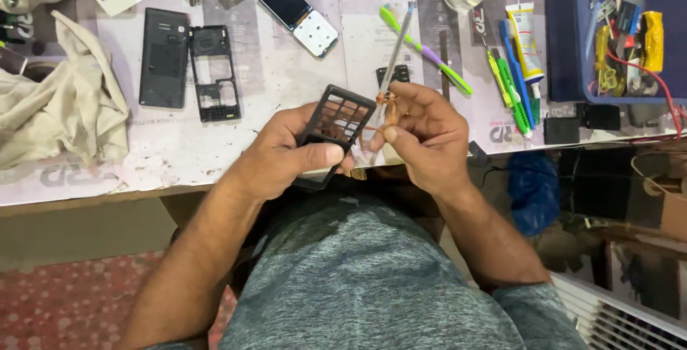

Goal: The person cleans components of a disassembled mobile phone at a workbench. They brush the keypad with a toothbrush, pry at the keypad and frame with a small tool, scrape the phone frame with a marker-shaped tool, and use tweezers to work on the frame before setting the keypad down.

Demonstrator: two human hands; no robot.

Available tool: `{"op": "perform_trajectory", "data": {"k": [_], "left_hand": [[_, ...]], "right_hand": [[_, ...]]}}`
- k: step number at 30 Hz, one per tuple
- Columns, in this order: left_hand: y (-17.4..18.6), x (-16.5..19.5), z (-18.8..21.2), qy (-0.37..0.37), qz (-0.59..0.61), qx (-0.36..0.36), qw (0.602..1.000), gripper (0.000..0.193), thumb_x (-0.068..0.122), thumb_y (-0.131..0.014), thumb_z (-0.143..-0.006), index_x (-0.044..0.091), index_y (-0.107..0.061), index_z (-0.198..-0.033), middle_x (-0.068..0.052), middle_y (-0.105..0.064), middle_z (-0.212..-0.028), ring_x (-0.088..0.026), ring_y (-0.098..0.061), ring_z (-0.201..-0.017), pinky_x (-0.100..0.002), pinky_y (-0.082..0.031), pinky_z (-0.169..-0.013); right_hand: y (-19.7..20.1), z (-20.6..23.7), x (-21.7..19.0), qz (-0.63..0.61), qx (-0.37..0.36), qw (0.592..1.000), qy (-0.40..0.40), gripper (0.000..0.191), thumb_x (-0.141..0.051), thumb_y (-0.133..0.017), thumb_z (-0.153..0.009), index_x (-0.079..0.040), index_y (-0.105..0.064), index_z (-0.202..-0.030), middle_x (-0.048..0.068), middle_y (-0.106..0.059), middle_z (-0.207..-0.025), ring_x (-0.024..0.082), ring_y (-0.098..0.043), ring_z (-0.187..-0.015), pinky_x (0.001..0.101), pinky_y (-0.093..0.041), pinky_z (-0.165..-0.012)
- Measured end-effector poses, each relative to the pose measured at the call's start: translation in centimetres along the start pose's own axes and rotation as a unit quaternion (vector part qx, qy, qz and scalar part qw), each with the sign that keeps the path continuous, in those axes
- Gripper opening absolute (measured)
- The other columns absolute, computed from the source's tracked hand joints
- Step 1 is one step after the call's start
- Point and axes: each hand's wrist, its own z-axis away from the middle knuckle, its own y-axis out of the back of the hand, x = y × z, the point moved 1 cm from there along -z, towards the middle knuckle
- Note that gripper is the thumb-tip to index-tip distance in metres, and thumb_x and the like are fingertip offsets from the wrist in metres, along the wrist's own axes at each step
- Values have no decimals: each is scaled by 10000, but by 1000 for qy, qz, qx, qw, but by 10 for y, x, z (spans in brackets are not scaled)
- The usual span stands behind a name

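Surface (272,85): it is crowded from the cloth (57,99) at far left to the blue tray (565,49) at far right. If anything slips from me, I judge it could land among the loose parts and be hard to find.
Back cover (164,57): it lies far left beside the inner frame (214,72), and both are well clear of my hands.
Screen unit (297,13): it lies far centre, face up. I judge a dropped tool could strike it.
Keypad frame (335,122): it is off the surface, at its near edge, over my lap. My left hand (286,153) grasps it, thumb across its lower edge. It looks thin, so I think squeezing or prying could snap a bar.
Tweezers (395,55): my right hand (422,135) has its grip closed on them near the lower end, and the tips meet the frame's right edge. A slip there could scratch the frame or jab my thumb.
Hidden: my fingers cover the tweezer tips and whatever small orange piece is there. The frame's lower part is behind my thumb, and the tray's contents are cut off.
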Motion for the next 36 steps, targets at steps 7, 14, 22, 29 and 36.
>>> {"op": "perform_trajectory", "data": {"k": [7,14,22,29,36], "left_hand": [[5,1,1,8,-27,-16,999,466,247,-727,-992,-22,-649,-1364,-73,-734,-1051,-128,-681,-964,-294,-563,-914],[2,10,-2,5,-65,-45,997,477,305,-698,-999,-25,-641,-1340,-43,-709,-1093,-109,-657,-954,-270,-548,-898],[-4,15,-2,43,-83,-83,992,509,342,-682,-997,-19,-639,-1354,-24,-685,-933,-95,-590,-837,-243,-480,-755],[5,4,4,49,22,-59,997,467,288,-692,-1017,-59,-641,-1325,-102,-729,-1012,-149,-686,-898,-303,-571,-831],[4,3,0,30,107,-23,994,438,224,-629,-1039,-83,-592,-1349,-161,-698,-1251,-176,-681,-912,-347,-601,-809]], "right_hand": [[-10,-1,1,82,-45,995,48,340,132,-626,-1029,49,-526,-1343,156,-706,-1157,186,-710,-1038,312,-598,-903],[-5,0,-8,197,34,977,70,259,-13,-700,-998,27,-588,-1228,81,-692,-1026,99,-681,-862,234,-572,-714],[21,-11,-6,-40,-68,988,-134,253,-72,-756,-996,101,-664,-1155,132,-710,-970,161,-649,-773,287,-520,-664],[21,-11,-6,7,-40,996,-80,192,-43,-729,-987,62,-634,-1117,161,-724,-950,201,-719,-827,328,-606,-727],[13,-8,-10,53,54,995,71,175,61,-734,-980,20,-606,-1092,163,-709,-1044,215,-721,-889,359,-637,-818]]}}
